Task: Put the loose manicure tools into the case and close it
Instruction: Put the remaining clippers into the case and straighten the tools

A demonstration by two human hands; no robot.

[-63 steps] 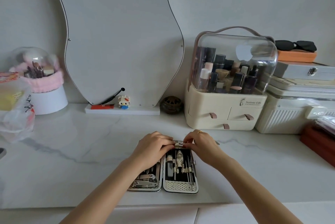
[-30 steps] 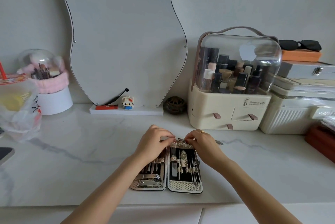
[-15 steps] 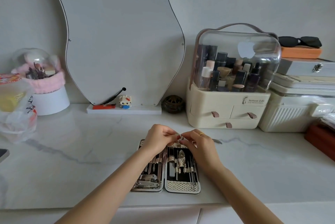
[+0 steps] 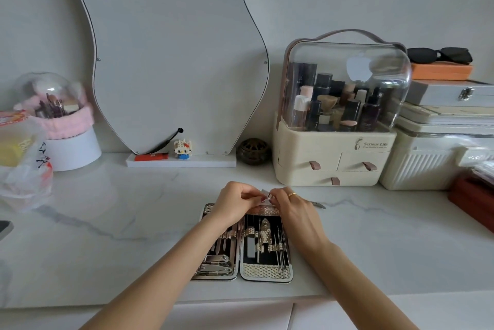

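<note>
Head view, nearest first: we see two bare forearms reaching in from the bottom edge toward the manicure case [image 4: 242,273], which lies open flat near the front of the marble counter [image 4: 107,222]. Its left half holds nail clippers [image 4: 215,262] and several slim tools under straps; its right half holds thin probes and a strapped middle row, with one slot there looking vacant, though we cannot be sure. Above the far end of the case, both hands meet. The left hand [image 4: 235,202] has its fingers curled, fingertips pinching a small silvery tool [image 4: 265,192]; the right hand [image 4: 290,205], ring on one finger, curls its fingers onto the same piece from the other side. What kind of tool it is we cannot tell; most of it is hidden. Just right of the right hand, another loose tool [image 4: 318,204] lies on the counter, a pointed metal end showing. Our judgement: most tools are seated, one is being fitted or readied at the top of the case, at least one waits outside, and the closing is not yet done. Farther back stand a wavy mirror [image 4: 171,48] on a white base, a small block figure [image 4: 182,149], a dark round ornament [image 4: 253,151], and a cream cosmetics organizer [image 4: 334,161] with a clear dome. Far left, a plastic bag [image 4: 24,166] and a domed brush holder [image 4: 61,121].
</note>
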